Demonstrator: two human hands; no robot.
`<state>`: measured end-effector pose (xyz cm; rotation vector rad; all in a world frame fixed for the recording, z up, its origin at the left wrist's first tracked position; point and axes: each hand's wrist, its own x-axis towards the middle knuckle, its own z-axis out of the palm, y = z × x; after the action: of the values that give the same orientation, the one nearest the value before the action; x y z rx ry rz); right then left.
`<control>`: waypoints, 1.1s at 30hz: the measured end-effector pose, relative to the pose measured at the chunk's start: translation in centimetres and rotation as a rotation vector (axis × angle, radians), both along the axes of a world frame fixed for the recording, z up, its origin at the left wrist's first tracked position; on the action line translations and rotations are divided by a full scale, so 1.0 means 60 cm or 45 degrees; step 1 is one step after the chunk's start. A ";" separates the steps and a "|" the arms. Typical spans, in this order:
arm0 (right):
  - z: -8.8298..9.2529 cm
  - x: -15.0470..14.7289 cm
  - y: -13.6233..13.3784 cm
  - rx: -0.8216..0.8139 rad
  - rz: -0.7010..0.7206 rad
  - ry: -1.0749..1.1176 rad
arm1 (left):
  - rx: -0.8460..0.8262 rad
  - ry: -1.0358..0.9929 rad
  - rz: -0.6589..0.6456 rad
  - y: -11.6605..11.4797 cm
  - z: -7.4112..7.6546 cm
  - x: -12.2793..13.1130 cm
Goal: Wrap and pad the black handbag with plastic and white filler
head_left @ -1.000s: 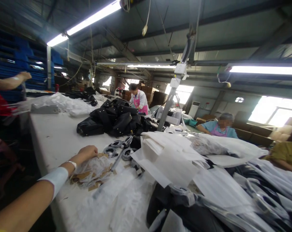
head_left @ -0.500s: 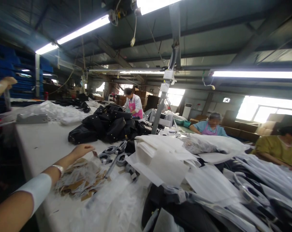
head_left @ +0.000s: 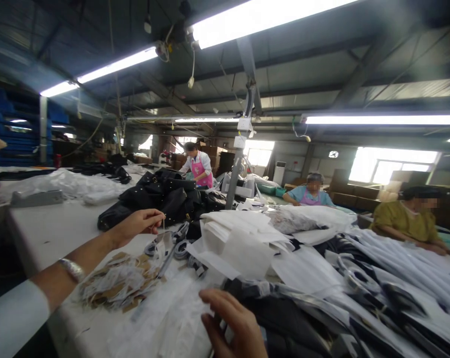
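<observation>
My left hand, with a silver bracelet at the wrist, is raised over the table with its fingertips pinched. A thin pale string hangs from them, with what looks like a small tag below it. Beneath that arm lies a pile of brown and white tags with strings. My right hand is at the bottom centre, thumb and fingers apart, just over a black bag. Whether it touches the bag is hard to tell.
Several coiled grey straps lie beyond the tags, before a heap of black bags. White sheets and clear plastic cover the middle. A metal post rises behind. Several co-workers sit or stand farther back.
My left hand has lifted from the tag pile and now has a string in its fingertips. My right hand has come into view at the bottom. The camera view has turned slightly right.
</observation>
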<state>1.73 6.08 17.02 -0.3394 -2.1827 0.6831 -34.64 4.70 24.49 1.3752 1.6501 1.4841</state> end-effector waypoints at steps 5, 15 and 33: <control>0.043 -0.065 0.035 -0.175 -0.039 0.151 | 0.031 -0.087 -0.251 -0.032 0.040 0.151; -0.007 -0.003 -0.016 -1.000 0.199 0.435 | -0.117 -0.498 -0.524 -0.098 0.044 0.340; -0.072 0.141 -0.080 -1.153 0.037 0.665 | -0.196 -0.941 -0.490 -0.100 -0.014 0.511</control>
<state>10.19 1.25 12.69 -0.5100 -1.2871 1.5629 -4.00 -1.31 23.63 0.8374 0.9464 1.3633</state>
